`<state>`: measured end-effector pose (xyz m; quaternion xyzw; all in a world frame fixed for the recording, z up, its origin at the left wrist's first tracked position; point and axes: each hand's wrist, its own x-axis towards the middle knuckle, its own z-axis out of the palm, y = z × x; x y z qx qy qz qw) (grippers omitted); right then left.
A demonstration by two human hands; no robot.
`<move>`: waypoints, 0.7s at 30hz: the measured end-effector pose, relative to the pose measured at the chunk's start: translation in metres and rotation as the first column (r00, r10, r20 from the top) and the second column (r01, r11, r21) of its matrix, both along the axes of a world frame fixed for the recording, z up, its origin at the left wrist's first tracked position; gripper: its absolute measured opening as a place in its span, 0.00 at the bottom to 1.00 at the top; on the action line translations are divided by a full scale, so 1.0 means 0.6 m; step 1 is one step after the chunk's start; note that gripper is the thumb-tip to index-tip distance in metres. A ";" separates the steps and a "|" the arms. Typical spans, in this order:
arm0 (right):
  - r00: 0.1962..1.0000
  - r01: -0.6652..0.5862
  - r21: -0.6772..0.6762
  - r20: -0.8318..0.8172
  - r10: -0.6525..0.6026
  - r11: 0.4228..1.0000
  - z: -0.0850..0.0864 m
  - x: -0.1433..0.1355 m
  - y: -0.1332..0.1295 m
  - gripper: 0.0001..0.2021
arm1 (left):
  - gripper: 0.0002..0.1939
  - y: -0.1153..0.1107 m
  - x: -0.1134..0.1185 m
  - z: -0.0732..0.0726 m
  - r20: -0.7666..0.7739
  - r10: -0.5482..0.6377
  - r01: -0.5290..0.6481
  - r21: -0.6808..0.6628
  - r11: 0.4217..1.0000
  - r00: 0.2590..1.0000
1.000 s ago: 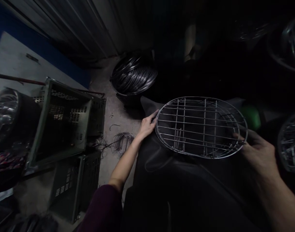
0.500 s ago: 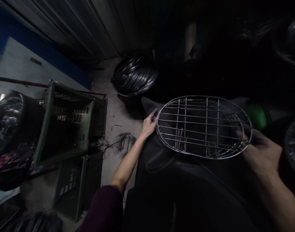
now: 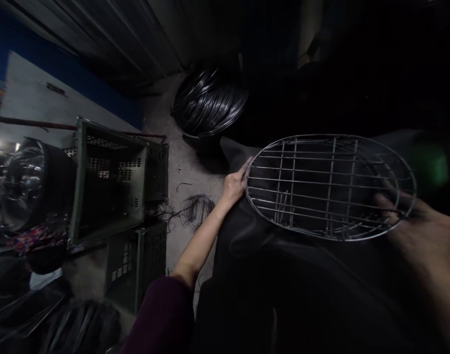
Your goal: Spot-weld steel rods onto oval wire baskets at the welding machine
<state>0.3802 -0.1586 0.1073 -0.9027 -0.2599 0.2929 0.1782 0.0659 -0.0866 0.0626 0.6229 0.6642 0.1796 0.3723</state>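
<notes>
fingers of the right hand [image 3: 427,233] clamp the oval wire frame [image 3: 331,185] at right; left hand [image 3: 233,189] touches its left end, closure unclear. long axis runs left to right.

Shiny smooth metal wire rack [image 3: 331,186], glossy coiled wire [image 3: 213,103], rough matt concrete-like floor [image 3: 191,167], matt cloth sleeve [image 3: 162,314], smooth lap cover [image 3: 284,285] with faint sheen
</notes>
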 end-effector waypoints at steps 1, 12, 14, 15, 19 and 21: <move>1.000 -0.013 0.044 -0.012 0.014 0.999 -0.002 -0.002 0.000 0.29 | 0.23 -0.002 0.002 -0.006 0.026 0.025 -0.025 0.019 1.000 0.999; 0.991 -0.018 0.298 -0.119 0.056 0.954 0.068 -0.025 -0.009 0.32 | 0.24 0.005 -0.025 0.074 0.387 0.082 -0.097 0.020 0.995 0.919; 0.982 0.053 0.276 -0.190 0.000 0.960 0.087 -0.041 -0.001 0.35 | 0.24 0.010 -0.022 0.090 0.353 0.005 -0.008 0.007 1.000 0.936; 0.977 0.080 0.277 -0.210 -0.021 0.958 0.093 -0.045 0.002 0.35 | 0.23 0.011 -0.020 0.095 0.337 -0.013 0.010 0.010 1.000 0.941; 0.985 0.035 0.300 -0.173 0.018 0.953 0.090 -0.035 0.003 0.29 | 0.20 0.013 -0.013 0.095 0.299 -0.073 0.055 0.067 0.996 0.951; 0.990 -0.033 0.303 -0.118 0.072 0.952 0.078 -0.022 -0.002 0.27 | 0.20 0.012 -0.010 0.086 0.275 -0.086 0.066 0.078 0.995 0.958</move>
